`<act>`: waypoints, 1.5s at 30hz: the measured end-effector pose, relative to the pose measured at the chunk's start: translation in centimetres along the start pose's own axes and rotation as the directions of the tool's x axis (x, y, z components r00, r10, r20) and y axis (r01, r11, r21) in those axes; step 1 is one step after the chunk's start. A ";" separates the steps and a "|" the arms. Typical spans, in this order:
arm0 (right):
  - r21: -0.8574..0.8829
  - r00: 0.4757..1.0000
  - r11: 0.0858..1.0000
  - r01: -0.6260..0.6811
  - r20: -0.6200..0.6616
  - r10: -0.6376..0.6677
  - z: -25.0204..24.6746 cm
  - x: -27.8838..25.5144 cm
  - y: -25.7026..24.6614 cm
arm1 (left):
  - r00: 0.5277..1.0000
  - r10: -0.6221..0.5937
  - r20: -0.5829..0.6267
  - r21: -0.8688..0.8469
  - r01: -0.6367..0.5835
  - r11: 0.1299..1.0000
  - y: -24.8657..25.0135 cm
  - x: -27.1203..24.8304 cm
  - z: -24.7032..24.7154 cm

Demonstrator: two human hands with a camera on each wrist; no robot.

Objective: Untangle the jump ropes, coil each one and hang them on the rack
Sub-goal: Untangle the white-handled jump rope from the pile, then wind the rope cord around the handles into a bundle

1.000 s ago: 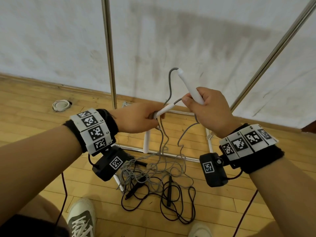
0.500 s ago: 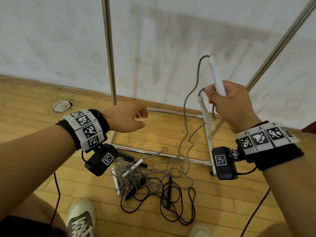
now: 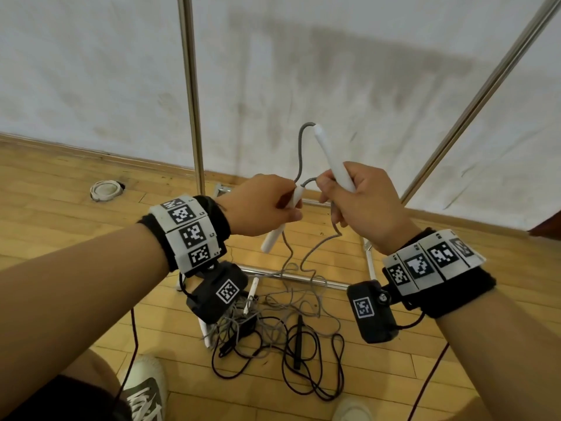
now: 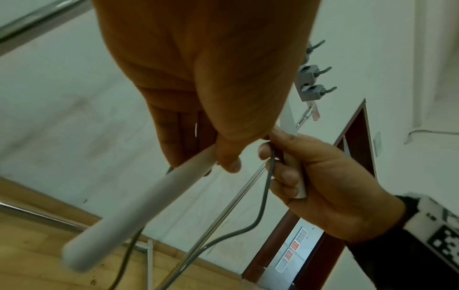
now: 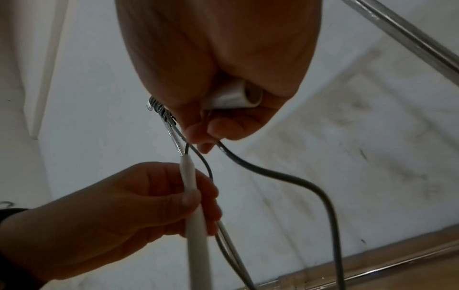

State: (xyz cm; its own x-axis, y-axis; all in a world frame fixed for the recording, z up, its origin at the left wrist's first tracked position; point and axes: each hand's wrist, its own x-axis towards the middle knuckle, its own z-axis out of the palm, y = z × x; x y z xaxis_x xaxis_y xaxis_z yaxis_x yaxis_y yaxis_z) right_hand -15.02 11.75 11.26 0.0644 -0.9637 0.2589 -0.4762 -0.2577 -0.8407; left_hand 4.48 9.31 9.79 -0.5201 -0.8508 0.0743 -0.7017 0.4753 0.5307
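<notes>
my right hand (image 3: pixel 361 202) is wrapped round one white handle (image 3: pixel 332 159), whose long axis tilts up and to the left toward the far wall, cord end uppermost. the grey cord (image 3: pixel 299 153) leaves that tip, arches over and drops down between my two hands; my right fingers (image 5: pixel 198 133) also pinch a strand of it just below the handle's butt. my left hand (image 3: pixel 264 208) grasps the second white handle (image 3: pixel 277 229) near its cord end, and this one runs the opposite way, slanting down and to the left with its free end pointing at the floor. the two hands sit just beside each other, almost touching, with the handles forming a loose v.

from both grips the grey cord hangs straight down toward me into the tangle (image 3: pixel 273 323) on the wooden floor (image 3: pixel 60 208), where it lies mixed with a black rope (image 3: pixel 306 369) and another pair of white handles (image 3: pixel 250 294), just in front of the rack's base bar (image 3: pixel 291 276). the rack's uprights (image 3: pixel 191 86) stand beyond.

i judge the next move turns on this: both ends are up here, the slack is below and near, so the cord must be drawn upward out of the pile before any coiling.
</notes>
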 end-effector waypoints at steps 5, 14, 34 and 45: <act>-0.086 0.997 0.996 0.010 -0.071 -0.016 -0.6 0.3 1.1 | 0.998 -0.059 -0.008 -0.078 0.059 0.995 -0.8 -0.4 -1.1; 0.134 0.971 0.972 -0.194 0.167 0.171 0.6 -0.7 0.5 | 0.971 -0.177 -0.163 -0.458 0.085 0.885 -0.1 -0.3 -2.2; 0.247 0.969 0.964 -0.101 0.243 0.039 2.2 -2.1 -0.8 | 0.977 -0.071 -0.200 -0.325 0.002 0.946 2.7 -1.1 -2.8; 0.500 0.997 0.866 0.031 -0.073 0.007 -1.3 0.1 -3.9 | 0.993 -0.092 -0.076 -0.167 0.079 0.983 4.6 -1.2 -4.3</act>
State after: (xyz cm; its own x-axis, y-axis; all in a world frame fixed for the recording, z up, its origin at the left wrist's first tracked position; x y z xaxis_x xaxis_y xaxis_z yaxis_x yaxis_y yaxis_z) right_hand -14.29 12.75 15.22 -0.0028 -0.9578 0.2874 0.0278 -0.2873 -0.9574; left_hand 3.97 11.52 15.74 -0.4144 -0.9057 0.0891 -0.6494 0.3628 0.6683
